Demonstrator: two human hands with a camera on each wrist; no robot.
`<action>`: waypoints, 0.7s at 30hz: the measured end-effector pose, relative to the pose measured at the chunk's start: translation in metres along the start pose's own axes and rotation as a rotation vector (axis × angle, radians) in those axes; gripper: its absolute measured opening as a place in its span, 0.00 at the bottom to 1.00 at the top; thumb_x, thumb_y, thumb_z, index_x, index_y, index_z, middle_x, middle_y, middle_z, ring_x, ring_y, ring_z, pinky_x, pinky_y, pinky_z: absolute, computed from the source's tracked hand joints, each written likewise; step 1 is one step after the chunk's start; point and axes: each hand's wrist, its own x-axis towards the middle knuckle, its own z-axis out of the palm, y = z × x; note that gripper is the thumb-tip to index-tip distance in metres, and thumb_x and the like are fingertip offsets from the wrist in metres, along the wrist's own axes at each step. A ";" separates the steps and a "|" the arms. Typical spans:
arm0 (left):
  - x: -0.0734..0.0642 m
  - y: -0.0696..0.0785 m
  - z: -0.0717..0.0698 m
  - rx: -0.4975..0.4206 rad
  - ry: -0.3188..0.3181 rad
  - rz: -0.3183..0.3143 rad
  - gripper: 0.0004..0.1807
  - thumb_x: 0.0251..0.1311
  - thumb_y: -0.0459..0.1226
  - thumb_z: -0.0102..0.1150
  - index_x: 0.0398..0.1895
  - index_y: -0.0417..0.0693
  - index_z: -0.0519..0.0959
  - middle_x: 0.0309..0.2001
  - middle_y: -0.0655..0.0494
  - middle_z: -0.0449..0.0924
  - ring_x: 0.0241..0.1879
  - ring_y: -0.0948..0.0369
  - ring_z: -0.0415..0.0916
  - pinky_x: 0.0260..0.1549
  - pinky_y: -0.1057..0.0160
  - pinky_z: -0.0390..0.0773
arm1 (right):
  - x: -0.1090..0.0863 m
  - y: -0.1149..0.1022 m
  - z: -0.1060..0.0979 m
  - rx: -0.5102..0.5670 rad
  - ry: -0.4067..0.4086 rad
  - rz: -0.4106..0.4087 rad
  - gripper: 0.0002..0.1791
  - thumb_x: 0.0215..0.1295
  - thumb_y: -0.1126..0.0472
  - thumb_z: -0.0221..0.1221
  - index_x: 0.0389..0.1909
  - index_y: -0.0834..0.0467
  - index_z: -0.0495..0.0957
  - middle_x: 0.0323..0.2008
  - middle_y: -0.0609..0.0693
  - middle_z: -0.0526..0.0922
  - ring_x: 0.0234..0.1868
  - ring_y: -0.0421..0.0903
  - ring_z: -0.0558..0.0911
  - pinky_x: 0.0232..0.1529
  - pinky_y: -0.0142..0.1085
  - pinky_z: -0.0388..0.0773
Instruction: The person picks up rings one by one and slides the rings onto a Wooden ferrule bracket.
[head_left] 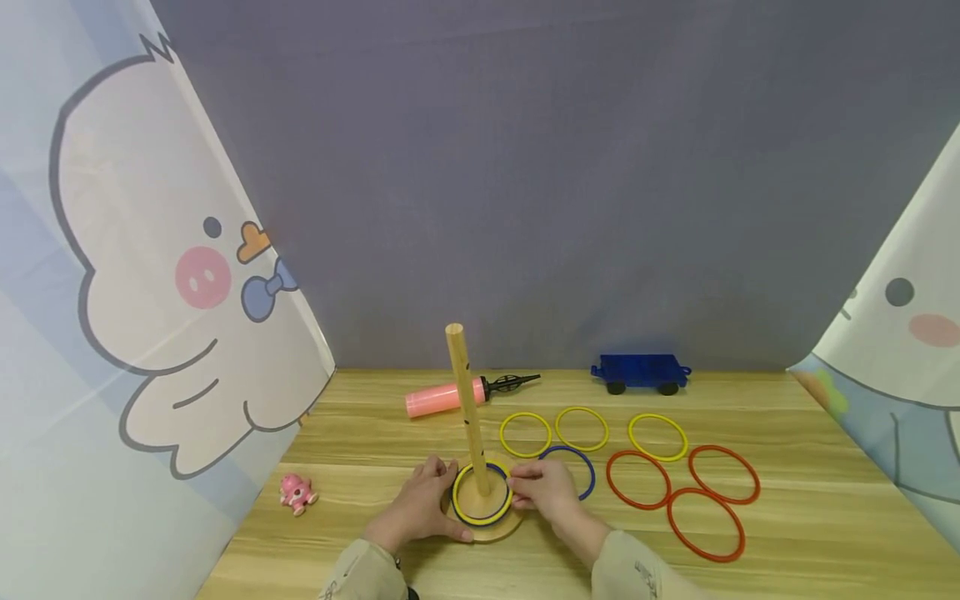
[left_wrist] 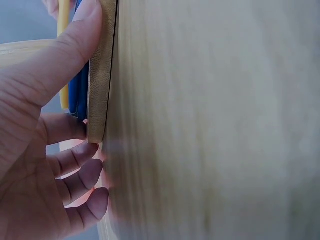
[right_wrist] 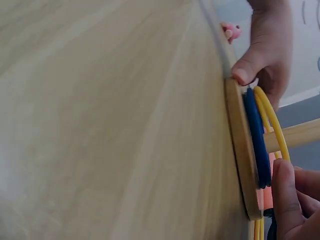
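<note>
A wooden ring stand, with an upright post (head_left: 467, 400) on a round base (right_wrist: 242, 150), stands in front of me. Blue rings (right_wrist: 256, 137) lie stacked on its base around the post. Above them, a yellow ring (right_wrist: 281, 137) sits tilted around the post, its near side raised in the right wrist view. My right hand (head_left: 551, 493) pinches that ring between thumb and fingers at its right side. From the left, my left hand (head_left: 422, 510) holds the base, thumb over its front edge and fingers bent along the far side.
Loose yellow rings (head_left: 501, 435), a blue ring (head_left: 593, 479) and red rings (head_left: 609, 475) lie right of the stand. Behind are a pink hand pump (head_left: 435, 401) and a blue toy wagon (head_left: 639, 370). A small pink toy figure (head_left: 297, 493) is at left.
</note>
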 end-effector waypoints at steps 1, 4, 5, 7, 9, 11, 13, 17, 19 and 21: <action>0.000 0.000 0.000 0.004 0.001 0.000 0.65 0.32 0.62 0.77 0.69 0.29 0.63 0.43 0.56 0.62 0.43 0.57 0.61 0.44 0.55 0.69 | 0.000 0.001 0.001 -0.013 0.004 -0.007 0.12 0.57 0.76 0.63 0.40 0.80 0.79 0.28 0.56 0.83 0.21 0.42 0.81 0.27 0.36 0.81; 0.001 0.000 0.001 0.008 0.000 0.000 0.65 0.32 0.62 0.77 0.69 0.29 0.63 0.43 0.56 0.62 0.43 0.57 0.61 0.45 0.55 0.69 | 0.000 0.001 0.001 -0.076 0.012 -0.046 0.10 0.56 0.76 0.63 0.38 0.79 0.80 0.28 0.58 0.84 0.22 0.43 0.82 0.27 0.36 0.81; 0.001 0.000 0.001 0.008 -0.002 -0.001 0.65 0.32 0.62 0.77 0.69 0.29 0.63 0.43 0.56 0.62 0.43 0.57 0.61 0.45 0.54 0.69 | 0.000 0.000 0.000 -0.101 0.017 -0.059 0.10 0.56 0.76 0.63 0.38 0.79 0.80 0.29 0.59 0.84 0.22 0.43 0.82 0.27 0.37 0.81; 0.000 0.000 0.001 0.004 -0.009 -0.010 0.65 0.32 0.62 0.77 0.69 0.30 0.62 0.44 0.56 0.63 0.43 0.57 0.61 0.45 0.54 0.69 | 0.000 -0.002 -0.002 -0.144 0.021 -0.077 0.09 0.56 0.75 0.63 0.38 0.77 0.81 0.30 0.60 0.84 0.22 0.44 0.83 0.26 0.37 0.81; 0.000 0.000 0.000 -0.002 -0.018 -0.017 0.64 0.32 0.62 0.76 0.70 0.31 0.62 0.44 0.55 0.63 0.43 0.57 0.61 0.45 0.53 0.69 | -0.001 -0.004 -0.005 -0.170 0.020 -0.083 0.09 0.57 0.75 0.63 0.38 0.76 0.82 0.30 0.60 0.85 0.23 0.45 0.83 0.26 0.37 0.81; 0.000 0.000 0.000 -0.003 -0.029 -0.023 0.64 0.33 0.62 0.76 0.70 0.31 0.62 0.45 0.55 0.63 0.43 0.57 0.60 0.44 0.54 0.69 | 0.000 -0.005 -0.010 -0.188 0.019 -0.089 0.08 0.57 0.75 0.62 0.38 0.75 0.82 0.30 0.60 0.85 0.23 0.46 0.83 0.25 0.37 0.81; -0.001 0.000 0.000 -0.007 -0.034 -0.025 0.64 0.33 0.62 0.76 0.70 0.32 0.62 0.44 0.55 0.62 0.42 0.57 0.60 0.43 0.54 0.68 | 0.001 -0.007 -0.015 -0.202 0.018 -0.091 0.08 0.57 0.75 0.62 0.37 0.75 0.83 0.28 0.60 0.85 0.22 0.48 0.83 0.25 0.39 0.81; 0.000 0.000 -0.001 -0.013 -0.032 -0.023 0.64 0.33 0.62 0.76 0.70 0.31 0.61 0.44 0.55 0.62 0.41 0.57 0.59 0.43 0.55 0.68 | 0.004 -0.009 -0.029 -0.256 0.049 -0.086 0.06 0.57 0.75 0.62 0.35 0.74 0.83 0.25 0.59 0.83 0.22 0.50 0.83 0.25 0.41 0.81; 0.000 0.000 0.000 -0.010 -0.028 -0.022 0.65 0.33 0.62 0.76 0.70 0.31 0.61 0.44 0.55 0.62 0.42 0.57 0.59 0.43 0.55 0.68 | 0.006 -0.010 -0.036 -0.317 0.087 -0.081 0.05 0.58 0.74 0.62 0.34 0.71 0.83 0.24 0.57 0.83 0.21 0.49 0.83 0.24 0.40 0.80; 0.001 -0.001 0.000 -0.005 -0.022 -0.017 0.65 0.32 0.62 0.76 0.70 0.31 0.62 0.44 0.55 0.62 0.42 0.57 0.59 0.43 0.55 0.68 | 0.008 -0.011 -0.045 -0.397 0.129 -0.084 0.04 0.58 0.73 0.62 0.32 0.70 0.83 0.23 0.55 0.83 0.21 0.48 0.82 0.23 0.37 0.79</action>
